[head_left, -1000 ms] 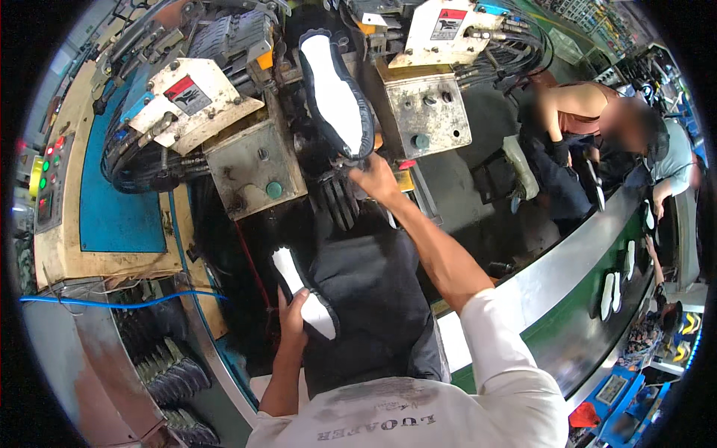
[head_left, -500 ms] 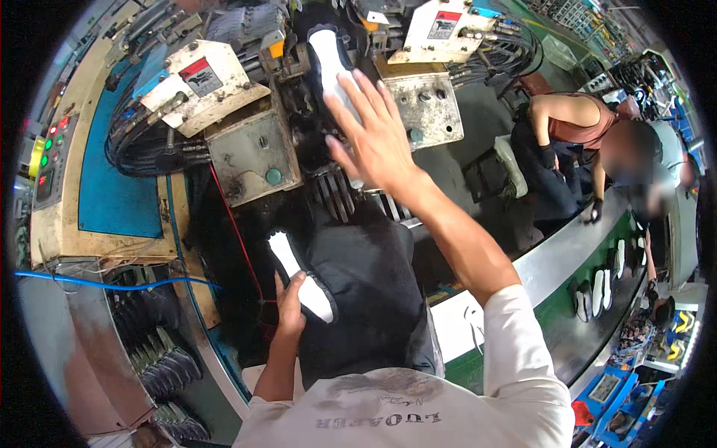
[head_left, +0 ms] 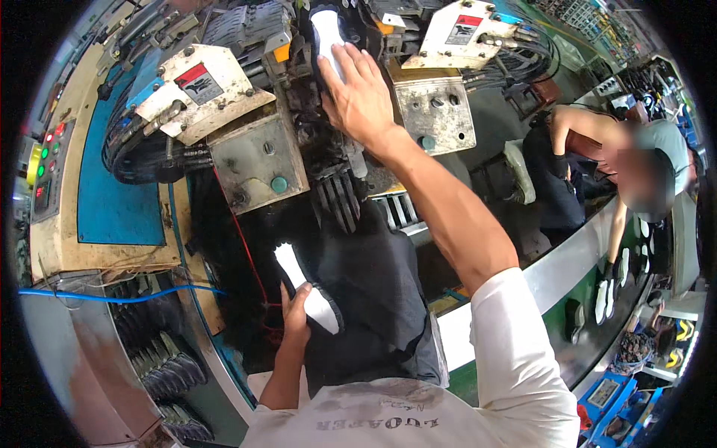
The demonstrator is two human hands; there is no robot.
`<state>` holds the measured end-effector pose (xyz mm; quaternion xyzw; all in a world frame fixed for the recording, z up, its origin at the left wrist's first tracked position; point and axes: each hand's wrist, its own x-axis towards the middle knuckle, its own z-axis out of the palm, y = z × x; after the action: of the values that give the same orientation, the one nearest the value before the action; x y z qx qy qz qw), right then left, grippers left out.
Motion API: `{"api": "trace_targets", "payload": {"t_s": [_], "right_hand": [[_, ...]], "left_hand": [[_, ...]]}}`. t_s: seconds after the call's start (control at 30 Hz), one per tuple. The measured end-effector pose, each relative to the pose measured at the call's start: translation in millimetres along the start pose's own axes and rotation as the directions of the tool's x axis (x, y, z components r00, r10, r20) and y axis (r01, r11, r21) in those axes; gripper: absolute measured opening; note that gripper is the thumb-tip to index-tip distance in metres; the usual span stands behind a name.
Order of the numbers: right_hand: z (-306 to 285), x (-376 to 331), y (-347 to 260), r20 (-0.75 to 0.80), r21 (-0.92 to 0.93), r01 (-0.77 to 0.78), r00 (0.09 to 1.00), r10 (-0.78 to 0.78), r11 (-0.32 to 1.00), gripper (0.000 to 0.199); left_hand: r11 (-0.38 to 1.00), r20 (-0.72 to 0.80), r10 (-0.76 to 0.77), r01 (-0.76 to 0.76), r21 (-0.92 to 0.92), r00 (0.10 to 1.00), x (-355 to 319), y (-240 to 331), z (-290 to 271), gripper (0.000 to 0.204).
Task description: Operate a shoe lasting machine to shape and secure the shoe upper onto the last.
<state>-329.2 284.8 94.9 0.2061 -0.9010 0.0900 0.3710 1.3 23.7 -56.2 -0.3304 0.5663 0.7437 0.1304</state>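
Observation:
My left hand (head_left: 296, 319) is closed around a black shoe upper with a white sole-shaped insole board (head_left: 320, 308), held bottom up over my lap. The board's narrow end points away from me, and its edge there looks jagged. My right hand (head_left: 362, 103) lies palm down, fingers stretched out, on a second shoe upper with a white bottom (head_left: 326, 28). That shoe sits bottom up in the middle of a dark metal machine. The palm hides its near part. Worn metal boxes of the machine, one with a green button (head_left: 278, 184), flank my right forearm.
At left stands a control panel (head_left: 51, 160) with lit buttons. A blue hose (head_left: 119, 297) crosses below it, above a rack of dark shoes (head_left: 170, 369). On the right, a co-worker (head_left: 575, 145) leans over a green conveyor (head_left: 549, 340) carrying shoes with white bottoms.
My right hand has moved up and left, settling on the shoe in the machine. The left hand still holds its shoe. The co-worker now reaches down to shoes on the conveyor.

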Motion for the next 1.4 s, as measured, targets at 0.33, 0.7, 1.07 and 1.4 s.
{"api": "trace_targets", "payload": {"t_s": [0.33, 0.7, 1.07, 1.4], "right_hand": [[45.0, 69.8, 28.5, -0.085, -0.008, 0.028, 0.996, -0.028, 1.000, 0.056], [10.6, 94.1, 27.3, -0.080, -0.004, -0.034, 0.996, 0.033, 0.999, 0.061], [-6.3, 14.9, -32.2, -0.033, 0.096, 0.086, 0.996, -0.083, 0.992, 0.074], [5.5, -424.4, -1.8, 0.624, 0.498, -0.498, 0.774, 0.105, 0.710, 0.042]], "left_hand": [[0.966, -0.174, -0.174, 0.202, 0.161, 0.969, -0.3, 25.1, 12.2, 0.106], [0.965, 0.004, -0.190, 0.187, 0.183, 0.982, -0.5, 17.7, 12.2, 0.115], [0.948, -0.149, -0.031, -0.019, -0.318, 0.988, -50.4, -37.6, -122.3, 0.090], [0.986, -0.813, 0.145, -0.153, 0.070, 0.563, -182.1, -126.5, -405.6, 0.107]]}}
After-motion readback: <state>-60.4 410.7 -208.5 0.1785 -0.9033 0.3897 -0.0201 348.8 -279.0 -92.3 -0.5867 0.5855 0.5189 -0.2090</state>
